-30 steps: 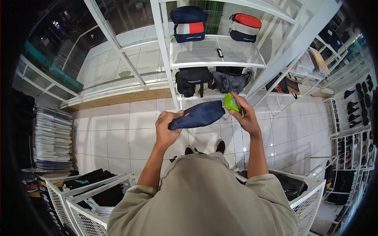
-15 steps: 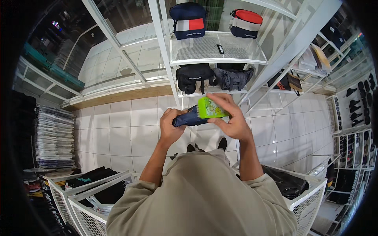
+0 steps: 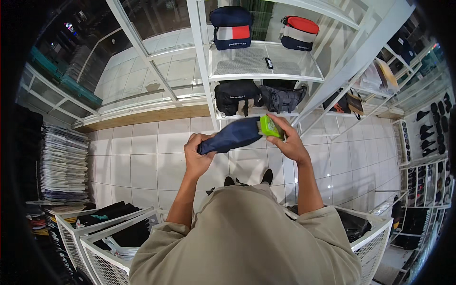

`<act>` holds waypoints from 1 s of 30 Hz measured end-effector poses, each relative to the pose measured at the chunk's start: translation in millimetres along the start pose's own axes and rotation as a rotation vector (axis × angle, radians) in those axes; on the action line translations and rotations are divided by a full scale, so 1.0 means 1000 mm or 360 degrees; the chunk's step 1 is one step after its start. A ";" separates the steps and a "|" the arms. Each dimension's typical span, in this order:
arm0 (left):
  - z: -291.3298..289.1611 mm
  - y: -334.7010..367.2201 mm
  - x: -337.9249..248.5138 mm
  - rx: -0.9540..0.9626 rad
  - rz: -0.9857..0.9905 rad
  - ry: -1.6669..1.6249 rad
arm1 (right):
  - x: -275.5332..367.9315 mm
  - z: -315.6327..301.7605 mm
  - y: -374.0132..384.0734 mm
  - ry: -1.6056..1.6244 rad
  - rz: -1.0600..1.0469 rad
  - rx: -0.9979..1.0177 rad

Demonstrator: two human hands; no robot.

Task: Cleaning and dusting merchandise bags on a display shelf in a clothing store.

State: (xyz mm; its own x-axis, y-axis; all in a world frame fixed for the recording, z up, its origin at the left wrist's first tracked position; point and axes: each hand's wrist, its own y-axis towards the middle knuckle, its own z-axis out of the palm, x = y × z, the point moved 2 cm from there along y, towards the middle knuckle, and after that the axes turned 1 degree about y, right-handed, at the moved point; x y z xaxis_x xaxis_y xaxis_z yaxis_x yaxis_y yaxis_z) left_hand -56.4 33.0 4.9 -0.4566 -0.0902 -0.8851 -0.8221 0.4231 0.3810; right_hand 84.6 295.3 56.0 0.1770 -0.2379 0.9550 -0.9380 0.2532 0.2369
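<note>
A dark navy fabric bag [image 3: 237,134], its kind not clear from this side, is held up in front of my body above the floor. My left hand [image 3: 198,156] is closed around its narrow left end. In my right hand [image 3: 289,142] is a bright green brush [image 3: 270,127] with a patterned back, gripped between thumb and fingers. Its pale bristles face the right end of the bag and seem to touch it.
Ahead stands a white mesh shelf [image 3: 263,77] with a navy bag [image 3: 231,28], a red-topped bag [image 3: 299,33], a black bag [image 3: 236,96] and a grey bag [image 3: 282,98]. Packed garments [image 3: 64,164] are stacked at left. White mesh bins [image 3: 107,261] flank me.
The bag has turned so more of its side shows, and its left end has moved left. My right hand has shifted right, tilting the brush upright against the bag's right end.
</note>
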 end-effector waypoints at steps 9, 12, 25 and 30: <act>0.014 -0.007 -0.001 0.0178 -0.0030 -0.0015 | 0.042 0.018 0.007 -0.0338 -0.0168 0.0023; 0.011 -0.012 0.021 0.0216 -0.0230 -0.0161 | -0.003 -0.016 -0.003 -0.0192 0.0069 -0.0038; 0.015 -0.002 0.026 0.0288 -0.0199 -0.0113 | -0.007 -0.011 -0.009 -0.0252 0.0128 -0.0032; 0.017 0.000 0.009 0.0333 -0.0058 0.0167 | 0.055 0.046 0.019 -0.0363 -0.0235 0.0141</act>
State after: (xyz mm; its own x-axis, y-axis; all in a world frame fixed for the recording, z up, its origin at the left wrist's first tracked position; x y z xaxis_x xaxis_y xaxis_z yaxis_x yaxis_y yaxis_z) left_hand -54.6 47.4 -8.0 -0.4698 -0.1976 -0.8604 -0.7552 0.5946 0.2758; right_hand 62.6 244.0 104.4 0.2516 -0.4737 0.8440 -0.9311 0.1193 0.3446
